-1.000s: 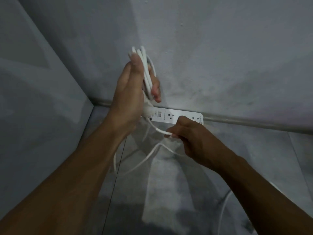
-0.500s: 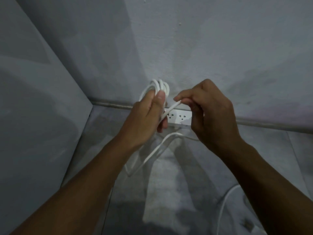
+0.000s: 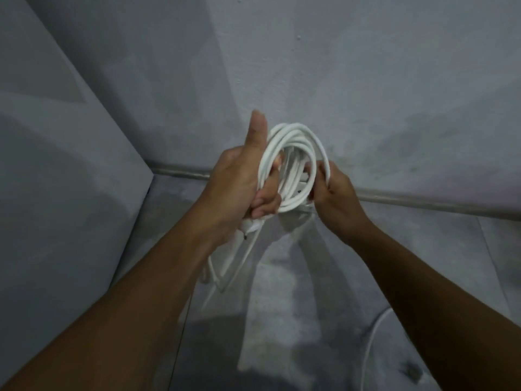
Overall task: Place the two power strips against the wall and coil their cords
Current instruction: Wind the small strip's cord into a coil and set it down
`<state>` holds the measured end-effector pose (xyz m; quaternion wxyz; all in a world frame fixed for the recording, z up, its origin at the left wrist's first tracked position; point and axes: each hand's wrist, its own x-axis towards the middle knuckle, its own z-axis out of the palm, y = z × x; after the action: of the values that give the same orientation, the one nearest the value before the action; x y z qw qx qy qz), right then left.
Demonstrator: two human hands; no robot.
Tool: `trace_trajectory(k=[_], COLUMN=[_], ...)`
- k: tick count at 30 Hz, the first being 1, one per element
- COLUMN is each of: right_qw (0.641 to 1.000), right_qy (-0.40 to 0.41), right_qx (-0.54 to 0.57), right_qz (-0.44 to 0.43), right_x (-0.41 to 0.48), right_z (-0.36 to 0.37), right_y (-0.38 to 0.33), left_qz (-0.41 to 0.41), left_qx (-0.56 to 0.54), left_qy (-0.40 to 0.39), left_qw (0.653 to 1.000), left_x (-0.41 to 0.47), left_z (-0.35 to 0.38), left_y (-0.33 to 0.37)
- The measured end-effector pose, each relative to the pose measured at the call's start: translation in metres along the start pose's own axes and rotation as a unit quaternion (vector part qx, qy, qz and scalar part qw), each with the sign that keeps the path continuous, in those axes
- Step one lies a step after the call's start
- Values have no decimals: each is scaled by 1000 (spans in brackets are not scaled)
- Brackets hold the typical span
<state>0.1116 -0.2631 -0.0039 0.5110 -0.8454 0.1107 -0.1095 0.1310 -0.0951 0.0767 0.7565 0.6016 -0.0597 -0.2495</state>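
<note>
A white cord is wound in several round loops in front of the wall's base. My left hand grips the left side of the coil, fingers curled through the loops and thumb pointing up. My right hand pinches the coil's right side. A loose length of the same cord hangs below my left hand to the floor. The white power strip lies along the wall behind the coil, almost wholly hidden by the loops and my hands. A second white cord curves over the floor at the lower right.
Grey walls meet in a corner at the left. A metal strip runs along the foot of the back wall. The floor is grey and patchy.
The coil has grown by another loop and turned to face me. My right hand has moved from above the strip down onto the coil's right side. The strip is now mostly covered.
</note>
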Motion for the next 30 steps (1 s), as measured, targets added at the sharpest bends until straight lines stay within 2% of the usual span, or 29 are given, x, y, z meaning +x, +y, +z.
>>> trace_trajectory(k=[4,6,8,10,12,13,14,16,18,20,21,22,24,30], right_qw=[990,969,914,831,751,730,737,815,889,946,959,957,938,897], right_qy=[-85,-127,-145,-149,-126,-114,-104,-99,-141,-208,-239,-261,-285,-336], right_qx=[106,189,321,449,559,585,573,451,294,95,-17,-107,-193,-253], right_qz=[29,96,203,293,327,336,344,350,322,229,150,68,-36,-134], right_x=[-23,-37,-47,-53,-53,-53,-52,-52,-51,-50,-49,-49,-47,-38], right_z=[14,27,41,47,47,47,46,43,39,33,30,27,19,-10], right_y=[14,15,9,-3,-14,-19,-23,-31,-35,-40,-42,-44,-52,-72], left_qz=[6,3,6,13,19,23,28,41,60,77,85,93,108,124], left_qx=[-37,-67,-79,-83,-80,-75,-71,-66,-57,-38,-25,-11,23,128], left_qy=[-3,-6,3,23,38,44,49,58,69,76,79,83,92,91], left_qw=[999,998,997,996,996,996,996,995,994,993,993,992,990,980], left_x=[5,6,8,9,11,12,13,14,15,14,14,13,13,11], left_z=[7,7,7,7,5,4,3,2,0,-2,-3,-4,-8,-22], left_y=[7,8,9,12,13,13,13,12,12,12,12,12,11,6])
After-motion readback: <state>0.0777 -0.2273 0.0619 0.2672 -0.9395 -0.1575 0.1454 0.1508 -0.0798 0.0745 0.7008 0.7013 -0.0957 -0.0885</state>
